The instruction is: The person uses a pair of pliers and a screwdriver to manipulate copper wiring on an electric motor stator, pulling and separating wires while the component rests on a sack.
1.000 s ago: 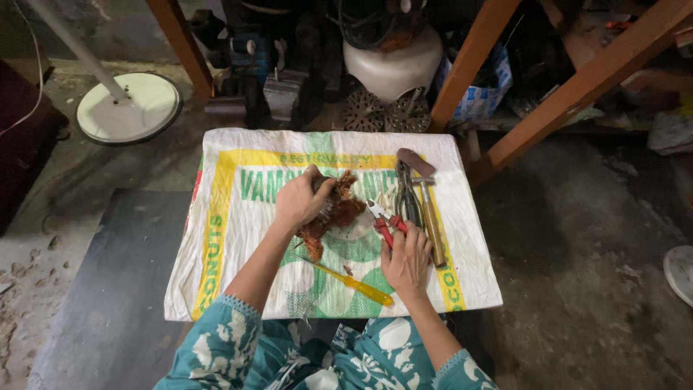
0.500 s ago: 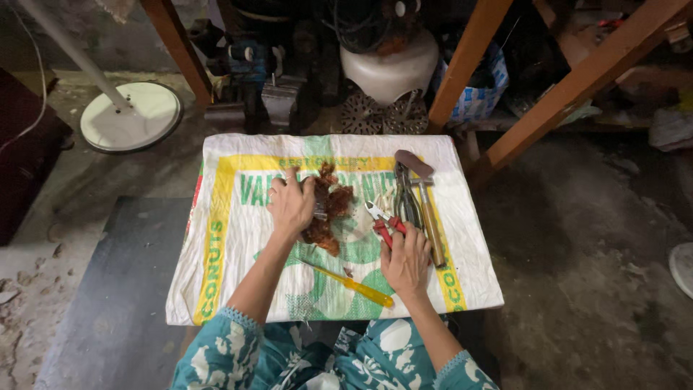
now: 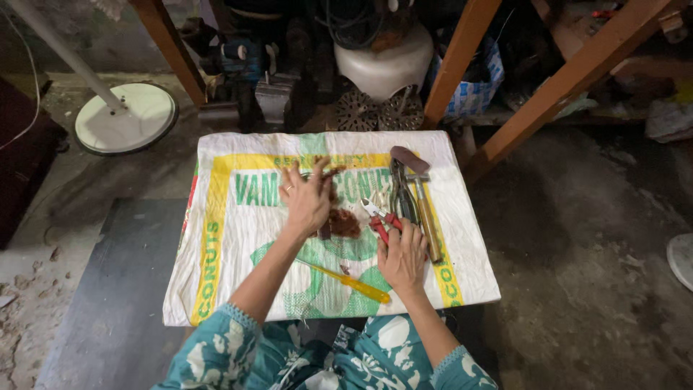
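Left hand (image 3: 307,198) lies palm-down with fingers spread wide over a rusty reddish-brown clump (image 3: 342,221) of what looks like coiled wire or scrap, in the middle of a white woven sack (image 3: 238,238) with yellow and green print spread on the floor. Whether any finger actually pinches the clump cannot be told, since the hand covers much of it. Just below, a yellow-handled screwdriver (image 3: 354,284) lies slantwise on the sack, its handle pointing toward the person's lap.

Right hand (image 3: 402,258) rests flat and loose, fingers together, on the red handles of a pair of cutting pliers (image 3: 379,220); it presses on them rather than closing round them. Beside it to the right lie a dark pair of pliers (image 3: 401,193) and a wooden-handled hammer (image 3: 421,202), close together and roughly parallel.

Likely trouble: rusty strands may prick or scratch the bare left palm if it presses or drags. Crumbs of rust could scatter across the sack. If the right hand slides, it may knock the cutters into the neighbouring tools, and the sack itself may bunch under a sideways pull.
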